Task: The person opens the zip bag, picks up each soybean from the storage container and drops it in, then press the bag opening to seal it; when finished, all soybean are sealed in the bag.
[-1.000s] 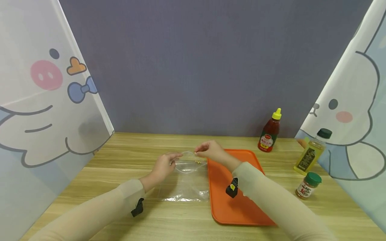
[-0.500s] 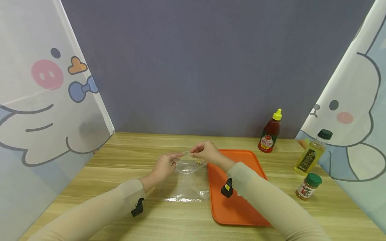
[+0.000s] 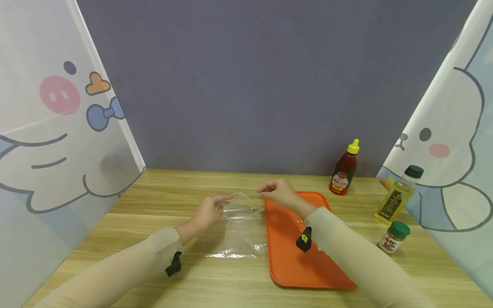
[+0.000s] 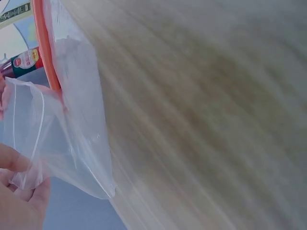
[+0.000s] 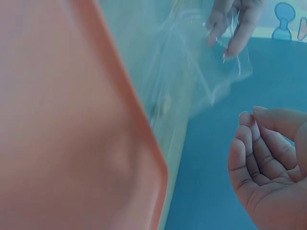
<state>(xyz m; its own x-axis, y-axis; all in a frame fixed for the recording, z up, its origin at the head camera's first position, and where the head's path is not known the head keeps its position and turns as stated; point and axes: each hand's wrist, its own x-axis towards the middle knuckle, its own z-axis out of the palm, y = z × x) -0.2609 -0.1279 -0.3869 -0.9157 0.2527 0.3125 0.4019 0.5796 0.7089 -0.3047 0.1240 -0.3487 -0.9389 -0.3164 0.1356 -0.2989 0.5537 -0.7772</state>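
A clear zip-lock bag point(image 3: 235, 239) lies across the wood table, its mouth spread apart. My left hand point(image 3: 209, 210) pinches the bag's rim between thumb and fingers, as the left wrist view also shows. Several small yellow bean-like pieces point(image 3: 252, 207) show through the bag near its mouth. My right hand point(image 3: 280, 194) hovers apart from the bag, above the far left corner of the orange tray point(image 3: 285, 261). In the right wrist view its fingers are loosely bent, thumb near the index tip, with nothing visible between them. A few more yellow pieces point(image 3: 299, 222) lie on the tray, partly hidden by the right forearm.
At the back right stands a red sauce bottle point(image 3: 344, 169) with a yellow tip. Further right are an oil bottle point(image 3: 398, 196) and a small green-capped spice jar point(image 3: 394, 237). A grey panel point(image 3: 246, 85) rises behind the table.
My right hand, which held a small piece at the bag's mouth, first moved left over the opening, then drew back right without it. The left hand stays on the rim. Tray pieces came into view.
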